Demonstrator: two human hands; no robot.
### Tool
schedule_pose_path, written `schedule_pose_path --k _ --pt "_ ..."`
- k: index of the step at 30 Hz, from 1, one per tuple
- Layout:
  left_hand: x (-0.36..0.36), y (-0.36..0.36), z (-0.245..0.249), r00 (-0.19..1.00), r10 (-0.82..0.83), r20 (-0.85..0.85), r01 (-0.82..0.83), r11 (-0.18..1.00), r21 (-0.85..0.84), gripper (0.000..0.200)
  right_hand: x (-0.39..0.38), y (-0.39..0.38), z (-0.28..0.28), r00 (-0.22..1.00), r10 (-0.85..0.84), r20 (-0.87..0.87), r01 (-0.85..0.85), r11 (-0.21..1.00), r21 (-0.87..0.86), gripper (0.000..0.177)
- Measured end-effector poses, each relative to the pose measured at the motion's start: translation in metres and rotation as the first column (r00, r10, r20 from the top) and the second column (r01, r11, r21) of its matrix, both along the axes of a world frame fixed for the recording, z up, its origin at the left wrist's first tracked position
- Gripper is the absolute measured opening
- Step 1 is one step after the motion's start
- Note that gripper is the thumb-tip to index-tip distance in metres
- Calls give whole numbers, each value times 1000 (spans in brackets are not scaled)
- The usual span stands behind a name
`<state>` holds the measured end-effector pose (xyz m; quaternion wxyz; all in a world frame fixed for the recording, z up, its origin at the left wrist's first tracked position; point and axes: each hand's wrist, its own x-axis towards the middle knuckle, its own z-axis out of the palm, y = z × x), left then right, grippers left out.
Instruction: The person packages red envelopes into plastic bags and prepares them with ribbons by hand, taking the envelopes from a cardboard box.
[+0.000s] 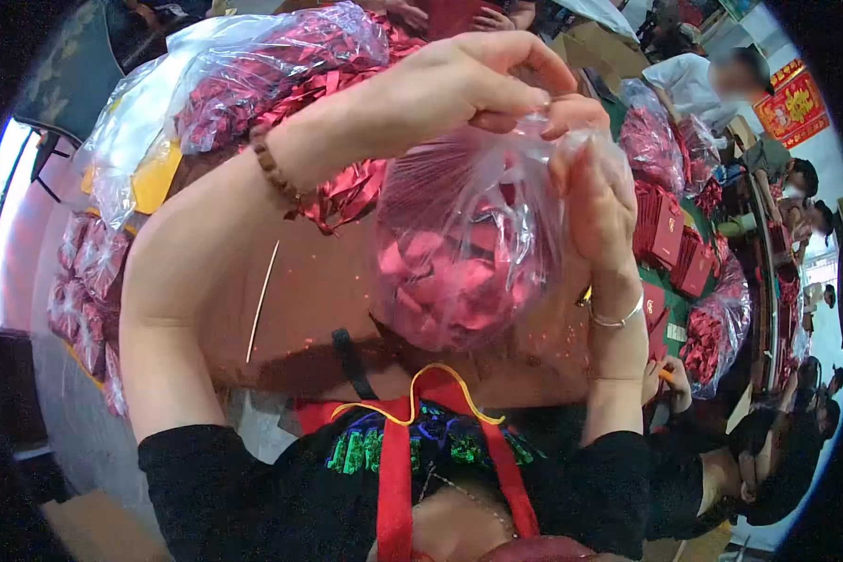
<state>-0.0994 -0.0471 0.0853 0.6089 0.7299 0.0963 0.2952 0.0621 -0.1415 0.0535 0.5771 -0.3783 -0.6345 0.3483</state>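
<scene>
A clear plastic bag (468, 244) filled with shiny red ribbon pieces hangs in front of my chest, above the brown work table (290, 309). Its top is gathered into a bunched neck. My left hand (496, 89), with a beaded bracelet at its wrist, pinches the film at the neck with thumb and fingertips. Bent round the right side of that neck is my right hand (595, 183), with a silver bangle below it; the film covers part of its fingers. Details of the neck between the fingers are hard to make out.
Behind my left arm lies a large bag of red ribbons (281, 75). Filled small bags (89, 281) are piled at the left. A thin white stick (262, 300) lies on the table. Red paper bags (660, 225) stand at the right, where several people sit or stand.
</scene>
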Motion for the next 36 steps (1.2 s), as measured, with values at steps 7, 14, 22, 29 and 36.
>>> schedule_pose_path --k 7,14,22,29,36 --pt "-18 -2 -17 970 -69 -234 93 991 96 30 16 -10 -28 902 -18 432 -48 989 141 39" --pt "-59 -2 -40 946 61 -317 -38 996 76 23 28 -34 -62 864 -95 494 149 986 -72 30" --pt "-70 -4 -79 967 138 -215 -184 960 -211 19 24 -37 -98 992 -2 -124 -18 987 -162 26" --pt "-42 -26 -42 744 459 -485 -15 738 675 24 15 -42 -96 937 -58 -343 -31 968 -247 22" --pt "-30 -35 -27 763 560 -324 313 118 942 8 17 -48 -88 905 -78 -419 -64 947 -315 30"
